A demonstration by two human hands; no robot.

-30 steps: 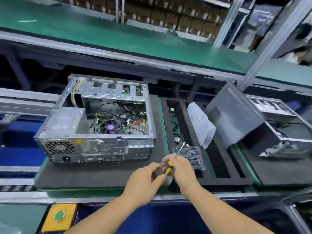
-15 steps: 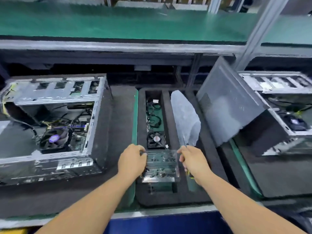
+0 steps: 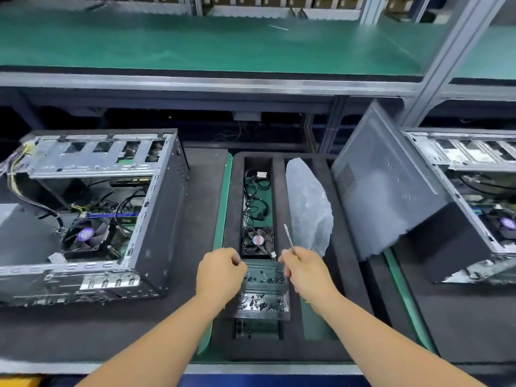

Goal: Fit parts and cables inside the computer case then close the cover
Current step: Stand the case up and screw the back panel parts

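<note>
The computer case (image 3: pixel 92 213) sits uncovered at your left, fan (image 3: pixel 257 240) unfitted. Your right hand (image 3: pixel 303 270) grips a screwdriver (image 3: pixel 289 239); your curled left hand (image 3: pixel 220 270) reaches the screw tray (image 3: pixel 264 296), its hold hidden.

Both bare forearms reach forward from the bottom edge, side by side and a little apart. The left hand (image 3: pixel 220 270) is seen from the back, knuckles up, its fingers curled under at the left edge of a clear tray (image 3: pixel 262 291). The right hand (image 3: pixel 304 270) is also curled, gripping a screwdriver (image 3: pixel 289 239) whose metal shaft sticks up and away from the fist.
</note>
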